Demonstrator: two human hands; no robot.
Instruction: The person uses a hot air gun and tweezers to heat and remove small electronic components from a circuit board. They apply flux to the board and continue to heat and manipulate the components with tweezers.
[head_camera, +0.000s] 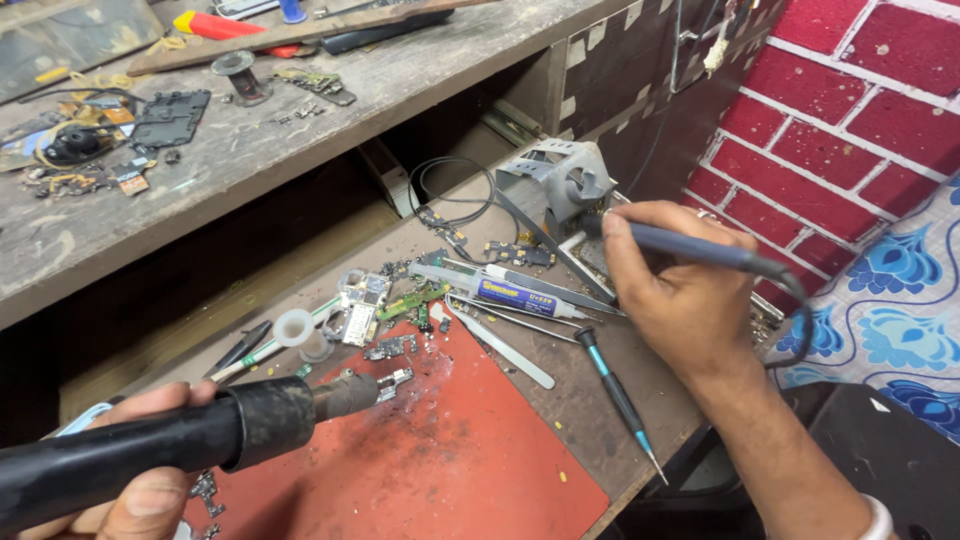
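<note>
Counter (590, 400), worn wood, two levels; upper shelf (300, 130) at the far edge carries loose phone parts and a small spool. Red mat (450, 460) at the near edge, scorched near its far left corner. Hot-air gun (170, 440), black, long, lying across the mat's left side, nozzle over a small board (395, 380); left hand (130, 490) wrapped around its barrel, thumb on top. Right hand (680, 300) near the right edge, fingers pinched on a soldering iron (690, 245), grey-blue, tip at a metal stand (560, 185) by the brick wall. Between the hands: flux syringe (510, 292), tweezers (500, 345), teal screwdriver (620, 405), white spool (298, 330), green board scraps (415, 300).
</note>
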